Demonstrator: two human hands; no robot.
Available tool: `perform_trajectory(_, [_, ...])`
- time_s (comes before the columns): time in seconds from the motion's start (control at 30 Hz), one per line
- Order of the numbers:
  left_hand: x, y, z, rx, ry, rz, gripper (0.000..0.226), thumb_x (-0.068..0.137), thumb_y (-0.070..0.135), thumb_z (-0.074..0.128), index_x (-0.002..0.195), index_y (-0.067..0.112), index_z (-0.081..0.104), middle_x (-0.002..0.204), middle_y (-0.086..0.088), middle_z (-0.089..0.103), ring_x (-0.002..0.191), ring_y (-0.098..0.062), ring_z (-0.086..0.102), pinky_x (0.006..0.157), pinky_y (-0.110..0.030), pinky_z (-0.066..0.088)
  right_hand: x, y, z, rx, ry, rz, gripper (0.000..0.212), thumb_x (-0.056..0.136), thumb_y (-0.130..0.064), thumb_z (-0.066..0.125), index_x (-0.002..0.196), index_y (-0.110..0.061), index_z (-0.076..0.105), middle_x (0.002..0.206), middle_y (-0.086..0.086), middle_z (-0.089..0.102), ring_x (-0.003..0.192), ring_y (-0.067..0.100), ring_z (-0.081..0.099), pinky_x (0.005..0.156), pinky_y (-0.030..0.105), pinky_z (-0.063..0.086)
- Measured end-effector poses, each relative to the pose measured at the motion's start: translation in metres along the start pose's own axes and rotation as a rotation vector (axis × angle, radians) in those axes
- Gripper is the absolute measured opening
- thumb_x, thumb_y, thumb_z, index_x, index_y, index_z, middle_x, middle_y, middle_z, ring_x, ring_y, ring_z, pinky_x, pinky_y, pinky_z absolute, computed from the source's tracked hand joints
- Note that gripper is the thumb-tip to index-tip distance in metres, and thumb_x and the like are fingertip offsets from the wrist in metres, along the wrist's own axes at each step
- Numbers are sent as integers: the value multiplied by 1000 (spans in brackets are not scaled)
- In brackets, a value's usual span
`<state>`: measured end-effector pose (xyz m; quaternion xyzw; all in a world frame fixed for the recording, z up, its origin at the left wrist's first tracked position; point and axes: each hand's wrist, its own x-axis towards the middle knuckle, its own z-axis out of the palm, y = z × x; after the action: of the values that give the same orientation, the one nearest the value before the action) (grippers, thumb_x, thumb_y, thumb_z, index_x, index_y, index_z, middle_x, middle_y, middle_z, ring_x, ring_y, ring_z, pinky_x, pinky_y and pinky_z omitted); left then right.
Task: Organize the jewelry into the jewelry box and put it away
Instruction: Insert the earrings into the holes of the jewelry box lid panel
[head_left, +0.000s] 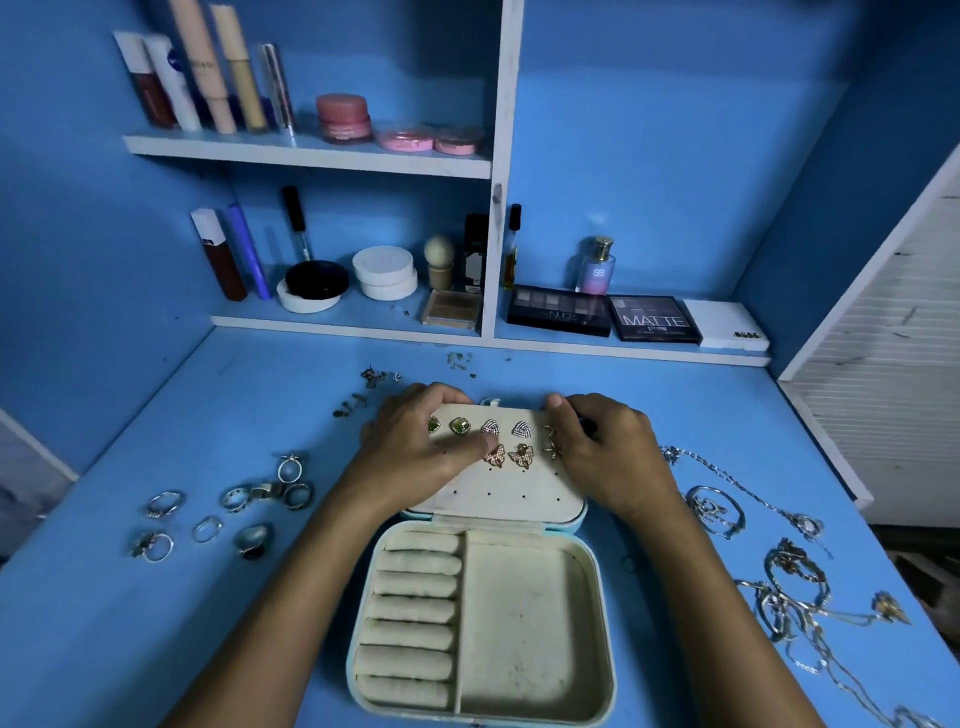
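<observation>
So we're at the blue desk (171, 597) with the jewelry box (483, 629) lying open in front of us, its base nearest and the lid panel (506, 488) flat behind it. The ring rolls and the big compartment in the base hold nothing yet.

Both hands are on that panel. Our left hand (415, 447) grips its far left corner with the thumb pressed down by a flower stud, and our right hand (602, 447) curls over the right edge, pinching at a gold earring (551, 441) there. Our guess is we're seating that stud. To do it well, brace the panel with the left, push the post straight through its hole and fit the backing from behind without bending anything.

Smaller stuff: the green pair (459, 426), pavé triangles and flower studs are already pinned, while the rings (244, 506) sit loose to the left and a tangle of chains (800, 597) to the right.

Hard to see: the right fingertips hide behind the panel edge, so we can't tell if they hold a backing. Those dark bits near the shelf are too small to identify, and the chains run off the frame's bottom right.
</observation>
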<state>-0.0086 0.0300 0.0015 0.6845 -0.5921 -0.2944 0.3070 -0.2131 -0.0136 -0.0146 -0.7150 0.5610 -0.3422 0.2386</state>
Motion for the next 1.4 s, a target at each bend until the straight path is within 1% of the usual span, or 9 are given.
perform_trajectory(0.1, [-1,1,1,-2,-1,-1,38,79,52,74,111,39,58,102,35,37,124,-10,40,110,-45,33,5,-2,1,-60,7,14,45,100,-40,52,68,-11,64,59,1,56,64,20,52,62,32,40])
perform_trajectory(0.27, [-1,0,0,-13,2,12,39,79,52,73,112,37,58,98,34,35,120,-11,43,109,-42,34,25,-10,4,-129,10,-15,37,99,-39,55,81,-12,74,70,1,70,75,23,63,70,34,51])
perform_trajectory(0.4, [-1,2,-2,-8,11,32,41,81,50,73,115,34,59,93,34,33,118,-11,41,110,-42,32,55,-20,11,-142,-54,-69,20,96,-27,63,88,-14,75,72,-6,67,73,15,61,66,23,39])
perform_trajectory(0.53, [-1,0,-2,-28,0,24,43,81,50,73,117,32,58,93,31,34,119,-12,39,110,-42,31,89,-21,26,-234,-168,-207,11,93,-15,66,95,-13,77,79,-5,70,74,12,59,65,10,40])
perform_trajectory(0.63, [-1,-1,0,-13,21,36,43,82,51,71,118,32,57,97,25,35,113,-8,34,109,-35,27,106,-23,38,-327,-246,-310,11,92,-14,68,98,-11,77,91,6,74,80,19,63,74,26,48])
perform_trajectory(0.77, [2,-4,2,8,37,46,44,82,53,70,119,33,56,103,21,37,113,-9,34,108,-34,25,119,-31,49,-412,-286,-364,13,91,-15,67,99,-14,77,94,5,75,79,16,60,71,23,41])
perform_trajectory(0.93, [4,-7,4,22,47,65,45,81,55,69,117,32,56,110,19,44,120,-11,35,105,-33,23,127,-37,56,-494,-314,-339,15,91,-17,65,100,-18,77,99,3,75,89,24,67,75,32,53])
perform_trajectory(1.27, [9,-13,8,36,40,75,44,80,58,68,114,34,54,122,16,51,124,-12,37,104,-38,23,124,-42,57,-525,-340,-288,15,89,-12,58,90,-17,72,97,5,71,88,26,65,75,38,55])
perform_trajectory(1.4, [7,-12,6,23,41,70,45,80,57,69,116,34,54,123,16,48,124,-11,35,106,-37,23,118,-39,43,-402,-317,-270,10,92,-13,61,90,-10,70,81,0,65,77,18,59,61,11,43])
